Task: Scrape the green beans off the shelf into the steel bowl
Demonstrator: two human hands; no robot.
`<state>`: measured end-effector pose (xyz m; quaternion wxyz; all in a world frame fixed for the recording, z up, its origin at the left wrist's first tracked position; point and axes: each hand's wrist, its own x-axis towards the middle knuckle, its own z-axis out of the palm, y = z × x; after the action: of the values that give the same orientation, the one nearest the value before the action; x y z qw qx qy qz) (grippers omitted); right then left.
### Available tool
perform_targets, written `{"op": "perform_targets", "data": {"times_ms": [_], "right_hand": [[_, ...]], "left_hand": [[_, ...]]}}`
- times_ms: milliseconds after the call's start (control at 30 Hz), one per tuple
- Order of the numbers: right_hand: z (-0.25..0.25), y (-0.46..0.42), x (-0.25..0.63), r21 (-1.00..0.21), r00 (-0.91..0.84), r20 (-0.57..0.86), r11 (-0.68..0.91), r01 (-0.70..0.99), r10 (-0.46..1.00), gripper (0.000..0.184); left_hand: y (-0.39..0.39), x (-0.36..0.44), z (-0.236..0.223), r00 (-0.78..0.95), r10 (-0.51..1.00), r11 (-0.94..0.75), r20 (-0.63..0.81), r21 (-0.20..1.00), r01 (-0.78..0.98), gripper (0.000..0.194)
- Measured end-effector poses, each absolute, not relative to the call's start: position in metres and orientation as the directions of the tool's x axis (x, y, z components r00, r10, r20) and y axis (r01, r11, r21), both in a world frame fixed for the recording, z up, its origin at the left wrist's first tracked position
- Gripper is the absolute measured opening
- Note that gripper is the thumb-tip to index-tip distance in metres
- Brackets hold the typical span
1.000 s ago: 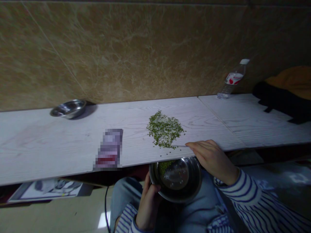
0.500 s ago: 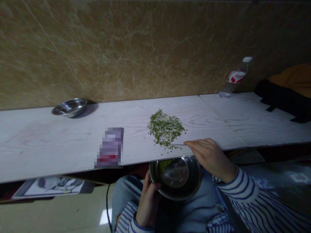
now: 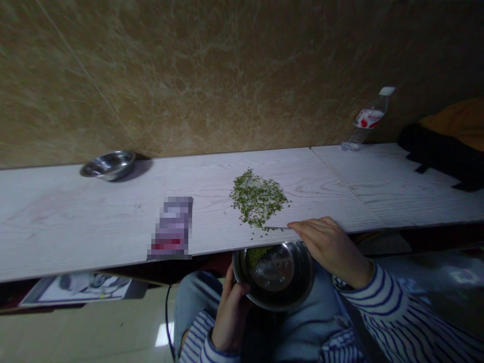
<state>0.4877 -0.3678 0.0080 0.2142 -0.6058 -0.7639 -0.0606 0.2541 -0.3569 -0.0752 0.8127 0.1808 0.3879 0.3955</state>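
Between both hands (image 3: pixel 328 249), metal bowl (image 3: pixel 275 277)

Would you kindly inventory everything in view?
wall: one, brown, back
table: one, white, centre
large bowl: one, silver, table's front edge
green grains: many, green, table and large bowl
thin tool: one, greyish, by green grains
small bowl: one, silver, back left
pixelated item: one, purple, front left
bottle: one, clear, back right
bundle: one, black, orange, far right
printed sheet: one, white, under table
cable: one, black, lower left
jeans: one pair, blue, bottom
sleeves: two, blue-striped, bottom
left hand: one, bare, on large bowl
right hand: one, bare, holding thin tool
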Motion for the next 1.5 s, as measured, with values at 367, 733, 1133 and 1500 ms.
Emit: {"op": "perform_targets", "data": {"times_ms": [367, 733, 1133, 1500], "right_hand": [[0.008, -0.37, 0.484, -0.188, -0.172, 0.406, 0.267, 0.945, 0.897, 0.025], [0.008, -0.362, 0.48, -0.162, -0.156, 0.397, 0.236, 0.958, 0.905, 0.025], [0.011, -0.363, 0.474, -0.173, -0.166, 0.398, 0.252, 0.952, 0.902, 0.026], [0.01, -0.368, 0.477, -0.182, -0.192, 0.39, 0.28, 0.943, 0.9, 0.026]], "left_hand": [[-0.357, 0.255, -0.072, 0.382, 0.775, 0.632, -0.504, 0.605, -0.485, 0.064], [-0.357, 0.253, -0.075, 0.365, 0.782, 0.622, -0.505, 0.602, -0.5, 0.064], [-0.357, 0.252, -0.066, 0.363, 0.784, 0.619, -0.503, 0.602, -0.504, 0.061], [-0.357, 0.253, -0.071, 0.355, 0.779, 0.625, -0.517, 0.6, -0.5, 0.064]]}}
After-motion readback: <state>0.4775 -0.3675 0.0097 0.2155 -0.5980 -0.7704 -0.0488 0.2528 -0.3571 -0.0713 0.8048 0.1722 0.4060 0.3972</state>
